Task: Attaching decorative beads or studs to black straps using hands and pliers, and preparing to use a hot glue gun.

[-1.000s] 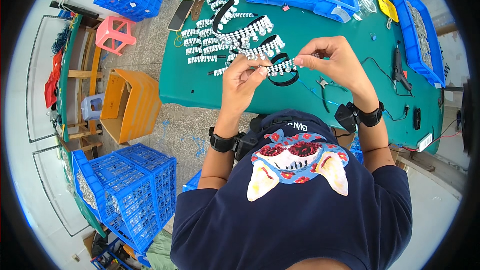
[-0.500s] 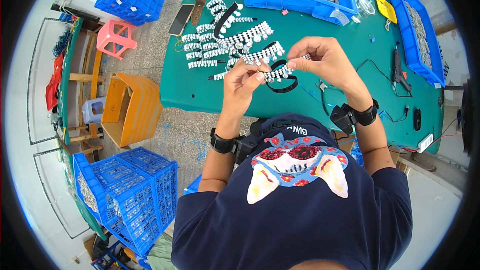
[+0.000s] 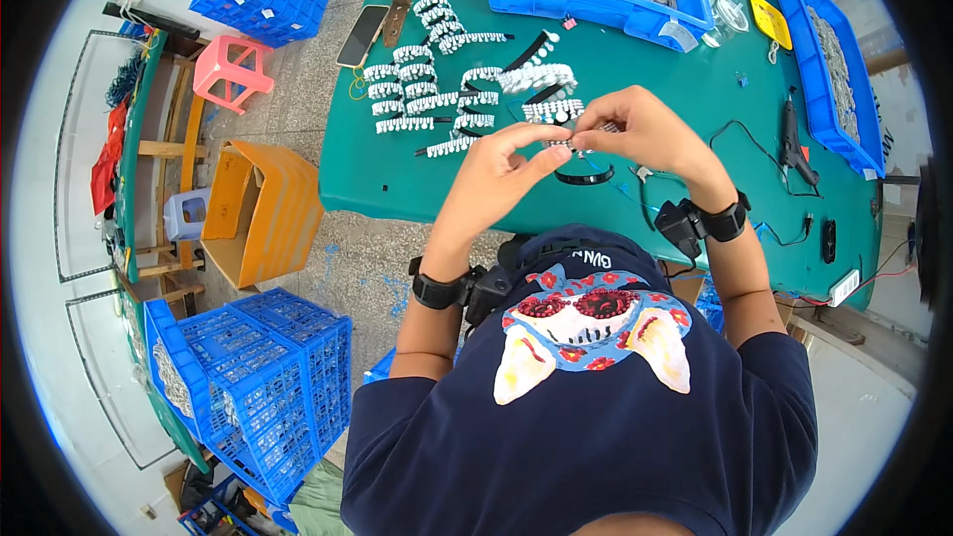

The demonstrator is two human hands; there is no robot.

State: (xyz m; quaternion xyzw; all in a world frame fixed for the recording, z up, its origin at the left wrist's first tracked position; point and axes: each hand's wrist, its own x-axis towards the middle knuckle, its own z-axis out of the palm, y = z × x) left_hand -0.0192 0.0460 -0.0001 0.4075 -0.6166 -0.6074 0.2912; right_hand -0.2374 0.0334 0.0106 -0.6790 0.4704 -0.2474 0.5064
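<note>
Your left hand (image 3: 501, 174) and right hand (image 3: 645, 137) both pinched on beaded black band (image 3: 586, 179), fingertips pretty much meeting. Beads run roughly crosswise, curve bulges toward you, closer to right tbh.

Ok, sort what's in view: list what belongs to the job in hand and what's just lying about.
Seems to belong:
- beaded black band, pinched between the left hand and right hand
- white-beaded strips on the green table

Seems to be lying about, untouched:
- smartphone
- pink plastic stool
- yellow tray
- glue gun
</note>
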